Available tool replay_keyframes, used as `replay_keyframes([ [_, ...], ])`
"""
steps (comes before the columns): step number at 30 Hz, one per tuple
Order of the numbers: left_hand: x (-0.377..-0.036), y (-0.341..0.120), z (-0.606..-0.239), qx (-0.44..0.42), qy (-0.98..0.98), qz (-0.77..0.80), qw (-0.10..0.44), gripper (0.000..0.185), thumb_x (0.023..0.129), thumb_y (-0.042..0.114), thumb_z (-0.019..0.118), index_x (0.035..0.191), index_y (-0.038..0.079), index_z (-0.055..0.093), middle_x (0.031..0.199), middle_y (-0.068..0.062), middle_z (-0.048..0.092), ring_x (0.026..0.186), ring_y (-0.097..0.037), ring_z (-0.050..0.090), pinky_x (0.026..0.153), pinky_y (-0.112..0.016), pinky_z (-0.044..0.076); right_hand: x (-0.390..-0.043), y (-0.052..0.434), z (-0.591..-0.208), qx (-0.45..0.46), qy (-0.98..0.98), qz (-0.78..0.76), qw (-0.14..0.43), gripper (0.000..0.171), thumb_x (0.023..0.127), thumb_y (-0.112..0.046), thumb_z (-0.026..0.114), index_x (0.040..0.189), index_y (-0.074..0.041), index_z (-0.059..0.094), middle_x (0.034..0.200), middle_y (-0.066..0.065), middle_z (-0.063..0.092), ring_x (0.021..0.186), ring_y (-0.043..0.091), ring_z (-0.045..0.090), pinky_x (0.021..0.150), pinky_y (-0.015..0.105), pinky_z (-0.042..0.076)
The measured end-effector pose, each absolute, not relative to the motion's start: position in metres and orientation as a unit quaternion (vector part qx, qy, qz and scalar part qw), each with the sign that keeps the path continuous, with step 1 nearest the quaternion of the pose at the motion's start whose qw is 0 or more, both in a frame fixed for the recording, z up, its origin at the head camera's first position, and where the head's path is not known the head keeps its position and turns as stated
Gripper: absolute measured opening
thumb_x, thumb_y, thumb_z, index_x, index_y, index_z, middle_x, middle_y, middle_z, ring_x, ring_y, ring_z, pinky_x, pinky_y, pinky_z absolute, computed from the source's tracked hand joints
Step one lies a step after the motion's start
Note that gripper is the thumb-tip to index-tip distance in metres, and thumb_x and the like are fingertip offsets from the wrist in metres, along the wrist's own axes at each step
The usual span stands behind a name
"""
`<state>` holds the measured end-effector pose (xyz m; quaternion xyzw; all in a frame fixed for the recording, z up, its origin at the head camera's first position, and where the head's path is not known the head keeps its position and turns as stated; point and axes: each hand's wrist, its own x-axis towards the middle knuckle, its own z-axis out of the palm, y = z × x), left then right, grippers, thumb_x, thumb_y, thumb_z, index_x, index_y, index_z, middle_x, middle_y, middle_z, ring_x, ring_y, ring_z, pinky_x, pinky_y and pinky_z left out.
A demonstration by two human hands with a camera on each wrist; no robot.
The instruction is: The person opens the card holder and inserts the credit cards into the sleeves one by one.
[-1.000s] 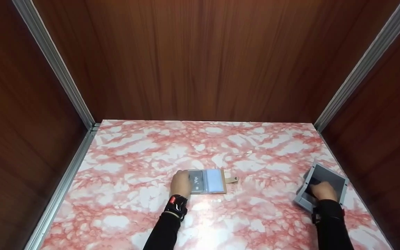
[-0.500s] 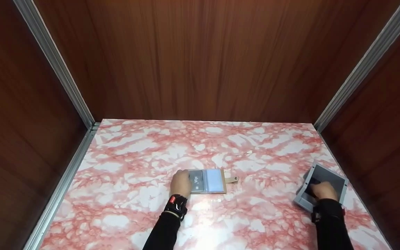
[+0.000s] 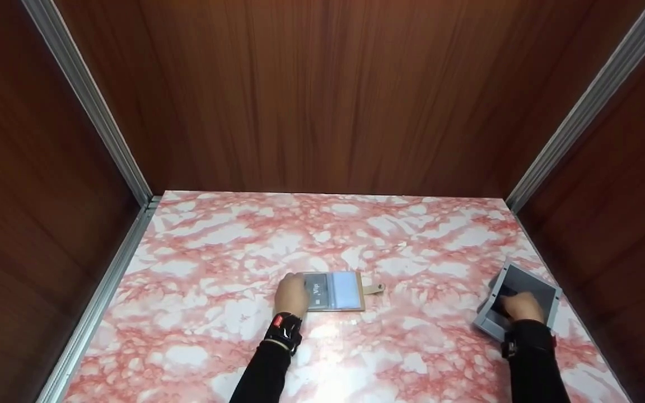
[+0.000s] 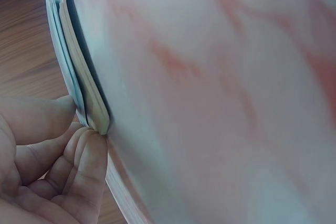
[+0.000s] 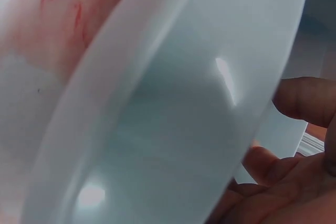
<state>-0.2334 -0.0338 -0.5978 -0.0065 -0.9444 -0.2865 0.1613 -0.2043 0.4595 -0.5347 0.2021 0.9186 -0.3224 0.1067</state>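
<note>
Marble tabletop (image 3: 216,252) — hands on holder (image 3: 335,291), tray (image 3: 529,288).

We saw even, fairly bright light from above, with a pale glare patch on the marble tabletop (image 3: 322,358) just nearer us than the card holder (image 3: 335,291). Shadows stayed faint there. Both wrist views were soft and blurred, with the grey tray (image 5: 173,129) showing small white highlights
</note>
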Motion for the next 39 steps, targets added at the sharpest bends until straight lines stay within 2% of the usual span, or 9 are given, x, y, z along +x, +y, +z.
replay_keyframes([
  [3, -0.233, -0.034, -0.598, -0.009, -0.945, -0.284, 0.164, 0.007, 0.073, -0.005, 0.069, 0.078, -0.001, 0.066, 0.076, -0.016, 0.060, 0.074, -0.037, 0.064, 0.068, -0.048, 0.051, -0.204, 0.460, -0.536, 0.203, 0.922, -0.314, 0.098, 0.044, 0.097, -0.028, 0.047, 0.089, 0.013, 0.060, 0.073, 0.016, 0.059, 0.059, 0.025, 0.059, 0.068, 0.038, 0.048],
  [9, -0.232, -0.034, -0.597, -0.014, -0.942, -0.294, 0.163, 0.007, 0.073, -0.005, 0.070, 0.075, -0.001, 0.064, 0.074, -0.015, 0.058, 0.073, -0.038, 0.063, 0.066, -0.049, 0.050, -0.205, 0.460, -0.539, 0.189, 0.938, -0.278, 0.078, 0.055, 0.096, -0.027, 0.048, 0.108, 0.027, 0.053, 0.109, 0.042, 0.055, 0.092, 0.046, 0.056, 0.089, 0.055, 0.045],
  [14, -0.231, -0.034, -0.597, -0.017, -0.939, -0.298, 0.169, 0.008, 0.073, -0.006, 0.069, 0.073, -0.001, 0.063, 0.073, -0.016, 0.058, 0.072, -0.038, 0.062, 0.066, -0.049, 0.050, -0.205, 0.461, -0.536, 0.182, 0.941, -0.276, 0.071, 0.052, 0.095, -0.027, 0.047, 0.103, 0.024, 0.056, 0.104, 0.039, 0.056, 0.088, 0.044, 0.056, 0.085, 0.054, 0.046],
  [20, -0.231, -0.035, -0.597, -0.018, -0.938, -0.299, 0.173, 0.008, 0.073, -0.006, 0.068, 0.072, 0.000, 0.063, 0.073, -0.015, 0.058, 0.072, -0.038, 0.062, 0.066, -0.049, 0.050, -0.203, 0.460, -0.530, 0.175, 0.945, -0.266, 0.075, 0.060, 0.097, -0.027, 0.045, 0.117, 0.029, 0.044, 0.117, 0.046, 0.048, 0.105, 0.056, 0.051, 0.092, 0.058, 0.043],
  [23, -0.232, -0.035, -0.597, -0.017, -0.939, -0.298, 0.172, 0.009, 0.073, -0.006, 0.068, 0.072, 0.001, 0.063, 0.073, -0.014, 0.057, 0.071, -0.038, 0.062, 0.065, -0.049, 0.050, -0.204, 0.460, -0.528, 0.173, 0.943, -0.275, 0.072, 0.055, 0.098, -0.027, 0.045, 0.108, 0.027, 0.049, 0.101, 0.041, 0.056, 0.094, 0.053, 0.056, 0.086, 0.056, 0.046],
  [27, -0.232, -0.035, -0.597, -0.015, -0.940, -0.296, 0.168, 0.009, 0.073, -0.006, 0.069, 0.073, 0.001, 0.064, 0.073, -0.015, 0.058, 0.072, -0.038, 0.063, 0.066, -0.049, 0.050, -0.203, 0.459, -0.526, 0.178, 0.938, -0.290, 0.067, 0.042, 0.099, -0.026, 0.045, 0.090, 0.013, 0.056, 0.070, 0.018, 0.059, 0.069, 0.035, 0.059, 0.073, 0.048, 0.047],
  [32, -0.232, -0.035, -0.598, -0.012, -0.943, -0.292, 0.161, 0.006, 0.075, -0.005, 0.069, 0.077, -0.001, 0.066, 0.076, -0.016, 0.059, 0.073, -0.038, 0.063, 0.067, -0.049, 0.051, -0.202, 0.459, -0.526, 0.179, 0.937, -0.293, 0.065, 0.040, 0.099, -0.027, 0.047, 0.092, 0.012, 0.055, 0.066, 0.013, 0.059, 0.065, 0.031, 0.059, 0.072, 0.047, 0.047],
  [36, -0.231, -0.035, -0.598, -0.014, -0.942, -0.290, 0.167, 0.006, 0.075, -0.005, 0.069, 0.077, -0.001, 0.065, 0.075, -0.015, 0.058, 0.072, -0.038, 0.063, 0.066, -0.049, 0.051, -0.203, 0.458, -0.527, 0.175, 0.942, -0.279, 0.060, 0.049, 0.098, -0.026, 0.047, 0.105, 0.022, 0.051, 0.087, 0.033, 0.061, 0.084, 0.047, 0.060, 0.081, 0.053, 0.048],
  [39, -0.230, -0.034, -0.598, -0.016, -0.941, -0.292, 0.169, 0.007, 0.075, -0.004, 0.071, 0.076, -0.001, 0.064, 0.074, -0.015, 0.058, 0.072, -0.038, 0.063, 0.067, -0.048, 0.051, -0.203, 0.457, -0.528, 0.169, 0.946, -0.269, 0.064, 0.057, 0.098, -0.026, 0.046, 0.117, 0.027, 0.043, 0.112, 0.045, 0.051, 0.102, 0.057, 0.052, 0.090, 0.058, 0.044],
])
